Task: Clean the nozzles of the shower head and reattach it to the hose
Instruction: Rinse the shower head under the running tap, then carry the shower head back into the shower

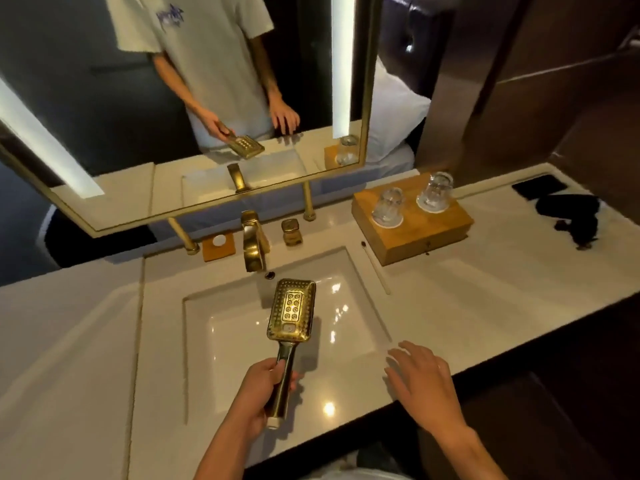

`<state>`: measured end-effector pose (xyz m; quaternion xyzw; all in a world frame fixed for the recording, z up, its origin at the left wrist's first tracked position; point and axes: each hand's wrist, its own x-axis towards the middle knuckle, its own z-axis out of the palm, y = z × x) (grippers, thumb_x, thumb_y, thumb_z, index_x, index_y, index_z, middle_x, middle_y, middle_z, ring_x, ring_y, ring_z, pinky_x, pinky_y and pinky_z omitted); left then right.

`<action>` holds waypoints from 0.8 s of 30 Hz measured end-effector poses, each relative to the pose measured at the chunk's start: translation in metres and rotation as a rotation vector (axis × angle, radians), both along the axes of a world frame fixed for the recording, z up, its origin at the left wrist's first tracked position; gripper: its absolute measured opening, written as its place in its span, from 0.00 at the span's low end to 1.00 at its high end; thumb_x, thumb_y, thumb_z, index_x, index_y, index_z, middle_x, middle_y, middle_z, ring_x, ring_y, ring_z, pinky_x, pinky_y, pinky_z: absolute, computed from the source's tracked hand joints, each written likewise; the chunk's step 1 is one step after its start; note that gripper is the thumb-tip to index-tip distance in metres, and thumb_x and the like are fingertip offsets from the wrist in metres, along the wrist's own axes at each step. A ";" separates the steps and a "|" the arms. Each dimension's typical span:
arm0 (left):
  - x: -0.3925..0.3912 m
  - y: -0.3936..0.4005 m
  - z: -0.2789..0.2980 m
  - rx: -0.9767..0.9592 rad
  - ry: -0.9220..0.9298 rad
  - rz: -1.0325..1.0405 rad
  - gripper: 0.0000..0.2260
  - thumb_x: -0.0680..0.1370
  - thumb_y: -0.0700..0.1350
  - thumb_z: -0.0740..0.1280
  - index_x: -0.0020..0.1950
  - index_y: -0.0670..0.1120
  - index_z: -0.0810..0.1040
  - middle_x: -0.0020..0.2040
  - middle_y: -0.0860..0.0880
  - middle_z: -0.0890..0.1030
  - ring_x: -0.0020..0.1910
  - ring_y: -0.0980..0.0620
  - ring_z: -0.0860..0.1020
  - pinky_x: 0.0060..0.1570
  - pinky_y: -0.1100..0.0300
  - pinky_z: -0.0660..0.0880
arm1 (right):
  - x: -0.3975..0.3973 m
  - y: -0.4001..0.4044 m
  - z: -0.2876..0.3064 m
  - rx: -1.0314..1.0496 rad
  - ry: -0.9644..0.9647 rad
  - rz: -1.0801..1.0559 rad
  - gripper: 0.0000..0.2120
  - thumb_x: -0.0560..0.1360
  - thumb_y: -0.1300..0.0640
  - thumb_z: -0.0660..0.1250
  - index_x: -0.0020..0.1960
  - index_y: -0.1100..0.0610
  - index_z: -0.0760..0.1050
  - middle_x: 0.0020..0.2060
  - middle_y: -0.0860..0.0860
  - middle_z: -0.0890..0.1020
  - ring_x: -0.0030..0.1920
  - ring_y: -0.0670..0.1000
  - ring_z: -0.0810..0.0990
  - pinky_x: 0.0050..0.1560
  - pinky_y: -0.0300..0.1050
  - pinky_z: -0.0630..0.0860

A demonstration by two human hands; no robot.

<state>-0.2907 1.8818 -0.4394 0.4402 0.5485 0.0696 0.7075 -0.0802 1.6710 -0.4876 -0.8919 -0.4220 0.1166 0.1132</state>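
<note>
Gold shower head (291, 310) sits at frame centre, held out over the sink (363, 306) with its nozzle face turned up toward the camera. That tilt probably serves to let the person look over the nozzles, and holding it above the basin would keep any drips or grit off the counter (485, 289). The left hand (258, 398), at lower centre, has its fingers wrapped around the handle near the threaded end, which shows pale and bare below the fist; no hose is attached or in view.

The right hand (420, 377), at lower right, holds nothing: fingers spread and straight, just above or on the counter edge beside the sink; I cannot tell whether it touches. It looks like a bracing hand, or one about to reach for something.

The gold tap (252, 245) stands behind the basin, its spout just short of the shower head's far end, and no water is visibly running. A thin pale stick (377, 270) lies on the counter right of the sink, perhaps a tool for the nozzles. Further right, two upturned glasses (434, 192) rest on a wooden box (415, 237). Cleaning seems not yet begun.
</note>
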 end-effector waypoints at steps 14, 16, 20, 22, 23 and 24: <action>0.015 -0.075 0.012 -0.017 -0.036 -0.641 0.11 0.83 0.38 0.58 0.50 0.35 0.78 0.38 0.43 0.84 0.33 0.49 0.79 0.35 0.57 0.79 | -0.113 -0.145 0.026 -0.076 0.032 -0.566 0.17 0.80 0.42 0.56 0.66 0.44 0.73 0.65 0.40 0.73 0.66 0.43 0.69 0.65 0.47 0.66; 0.025 -0.101 0.016 -0.030 -0.040 -0.724 0.12 0.83 0.39 0.58 0.53 0.33 0.78 0.38 0.43 0.84 0.34 0.48 0.80 0.39 0.54 0.79 | -0.129 -0.175 0.029 -0.051 0.036 -0.670 0.17 0.80 0.42 0.56 0.66 0.43 0.72 0.64 0.40 0.74 0.66 0.42 0.69 0.66 0.47 0.66; 0.043 -0.169 0.026 -0.083 -0.077 -0.913 0.11 0.84 0.40 0.58 0.53 0.34 0.77 0.39 0.42 0.83 0.33 0.49 0.79 0.36 0.55 0.78 | -0.164 -0.242 0.033 -0.029 0.048 -0.861 0.18 0.81 0.42 0.55 0.67 0.43 0.71 0.66 0.40 0.73 0.68 0.44 0.68 0.68 0.48 0.65; 0.051 -0.212 0.030 -0.140 -0.083 -1.004 0.10 0.84 0.39 0.58 0.54 0.35 0.76 0.40 0.41 0.81 0.33 0.50 0.78 0.34 0.57 0.78 | -0.183 -0.281 0.035 -0.053 0.044 -0.974 0.18 0.80 0.41 0.55 0.67 0.43 0.71 0.67 0.40 0.72 0.69 0.44 0.68 0.68 0.47 0.65; 0.053 -0.230 0.032 -0.156 -0.087 -1.044 0.10 0.84 0.39 0.58 0.54 0.35 0.76 0.40 0.41 0.80 0.33 0.49 0.78 0.35 0.57 0.78 | -0.192 -0.297 0.035 -0.063 0.042 -1.019 0.18 0.80 0.41 0.55 0.67 0.43 0.71 0.66 0.40 0.72 0.68 0.44 0.68 0.68 0.47 0.65; 0.055 -0.254 0.034 -0.165 -0.093 -1.096 0.10 0.84 0.39 0.58 0.55 0.35 0.76 0.40 0.41 0.80 0.34 0.49 0.78 0.35 0.57 0.77 | -0.203 -0.318 0.035 -0.066 0.037 -1.071 0.18 0.80 0.41 0.55 0.67 0.43 0.71 0.66 0.40 0.72 0.68 0.44 0.68 0.67 0.47 0.65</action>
